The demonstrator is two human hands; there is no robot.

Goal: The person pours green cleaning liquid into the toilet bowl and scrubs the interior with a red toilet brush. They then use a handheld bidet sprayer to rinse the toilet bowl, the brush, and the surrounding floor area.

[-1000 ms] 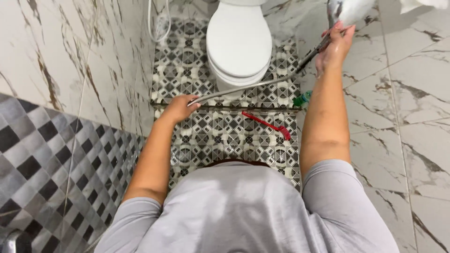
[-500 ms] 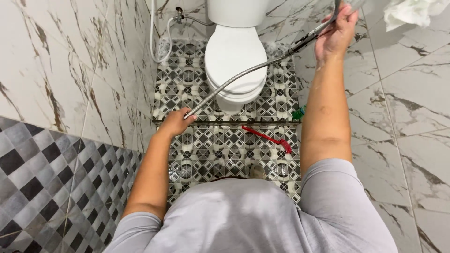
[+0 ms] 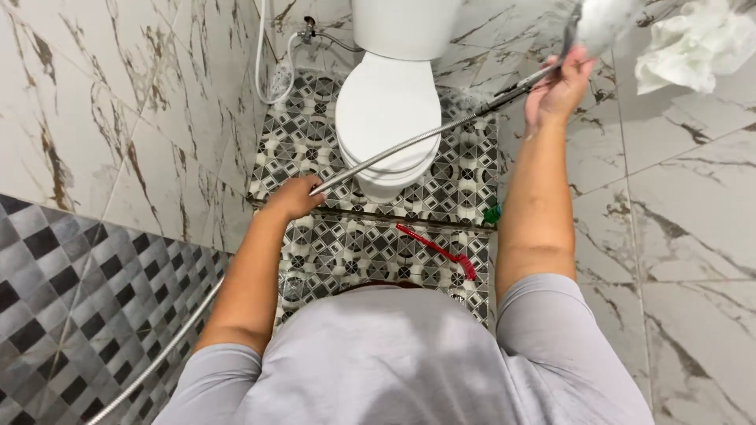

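My left hand [image 3: 293, 198] grips a flexible metal shower hose [image 3: 409, 145] low over the patterned floor, just in front of the white toilet [image 3: 387, 118]. The hose runs up and to the right, across the closed toilet lid, to my right hand [image 3: 557, 88], which is raised against the marble wall and closed around the shower head handle [image 3: 579, 27]. The white shower head reaches the top edge of the view. Another stretch of the hose [image 3: 165, 352] trails down past my left arm.
A red brush-like tool [image 3: 437, 250] and a small green object [image 3: 492, 213] lie on the patterned floor tiles [image 3: 331, 252]. Crumpled white paper [image 3: 693, 46] sticks out on the right wall. A white bidet hose [image 3: 268, 63] hangs on the left wall by the toilet tank.
The view has tilted so the toilet sits lower in frame. My right hand has kept the shower head raised, the hose now stretching straight between both hands.
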